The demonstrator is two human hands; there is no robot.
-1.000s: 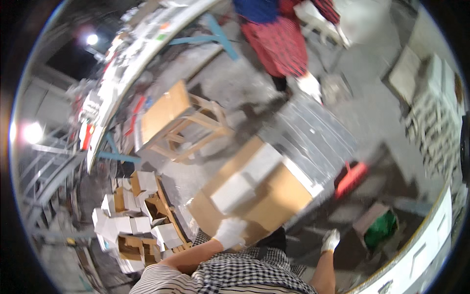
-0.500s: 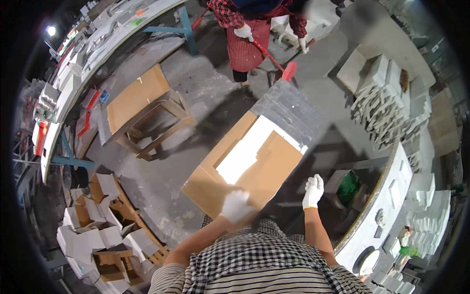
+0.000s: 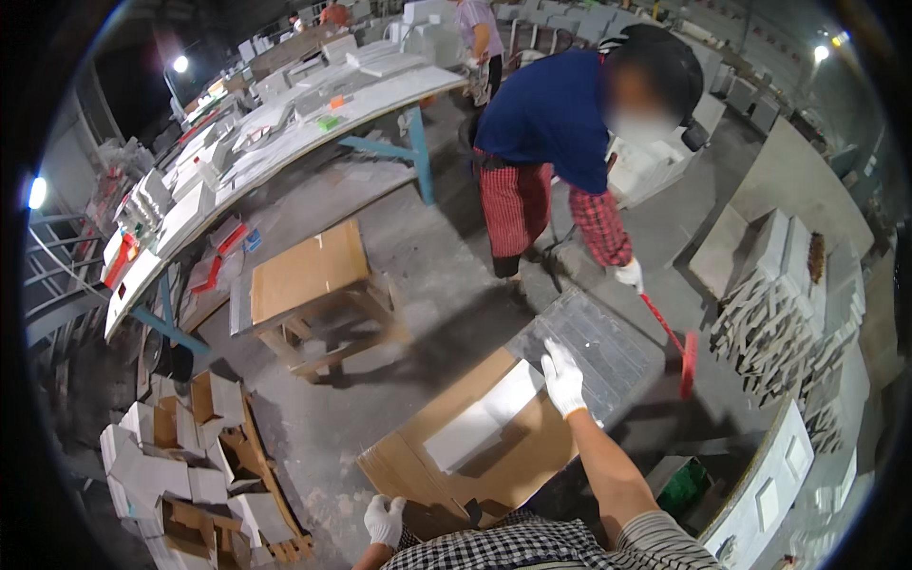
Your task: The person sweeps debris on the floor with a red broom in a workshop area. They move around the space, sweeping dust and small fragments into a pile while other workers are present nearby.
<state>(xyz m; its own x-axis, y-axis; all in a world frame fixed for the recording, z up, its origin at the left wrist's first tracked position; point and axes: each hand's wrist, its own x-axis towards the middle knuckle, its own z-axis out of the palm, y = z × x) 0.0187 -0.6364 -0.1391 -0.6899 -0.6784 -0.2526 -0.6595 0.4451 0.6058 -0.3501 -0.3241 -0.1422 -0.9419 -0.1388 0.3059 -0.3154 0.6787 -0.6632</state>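
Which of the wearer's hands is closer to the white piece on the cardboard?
Right. The right hand is near the white piece, at its far end; the left hand is farther away, by the cardboard.

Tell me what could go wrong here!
The white piece on the brown cardboard might slide if the right hand bumps it. The red long-handled tool is near the grey surface, so it could knock it. The jumbled pale stack might tumble if bumped.

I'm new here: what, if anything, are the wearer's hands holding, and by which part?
The right hand holds nothing; whether the left hand grips the cardboard by its edge is unclear.
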